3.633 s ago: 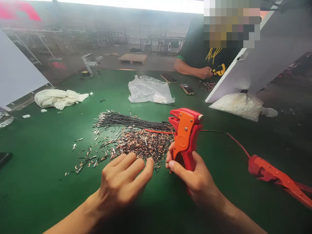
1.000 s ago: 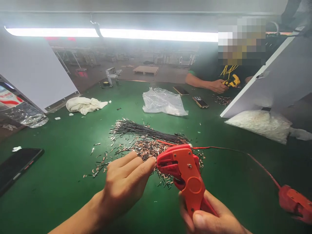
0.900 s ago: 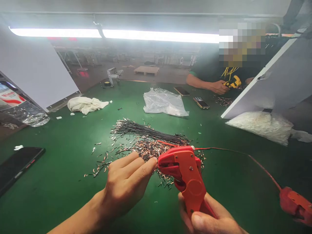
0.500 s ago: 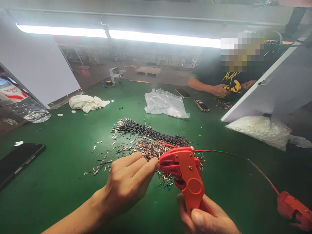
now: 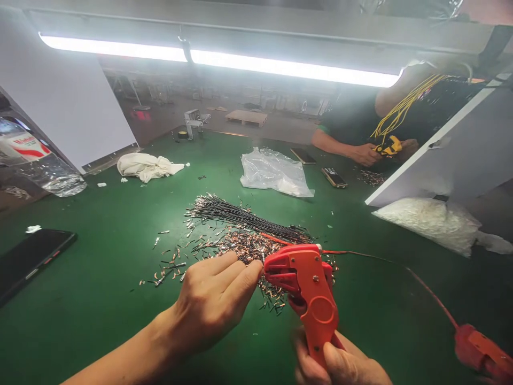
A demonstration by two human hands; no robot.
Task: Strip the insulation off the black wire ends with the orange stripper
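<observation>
My right hand [image 5: 348,358] is wrapped round the handle of a red wire stripper [image 5: 316,289], whose jaws point left. My left hand [image 5: 220,294] is closed in a pinch, its fingertips right at the jaws; what they hold is hidden. Just beyond both hands lies a heap of short black and copper wire offcuts [image 5: 244,243]. Behind the heap rests a bundle of black wires [image 5: 236,214] with bare or metal-tipped ends at the left. A thin red cord [image 5: 368,253] runs from behind the stripper to a second red tool [image 5: 481,347] at lower right.
On the green table [image 5: 120,230] are a clear plastic bag [image 5: 274,171], a white cloth [image 5: 148,167], a dark phone [image 5: 34,262] and a filled bag [image 5: 433,222] by the right panel. A water bottle [image 5: 40,155] stands left. Across the table, a person holds a yellow tool [image 5: 388,146] and yellow wires.
The view has shifted slightly. Both my hands and the red wire stripper keep nearly the same pose. The person opposite has shifted, and more of their yellow wires show.
</observation>
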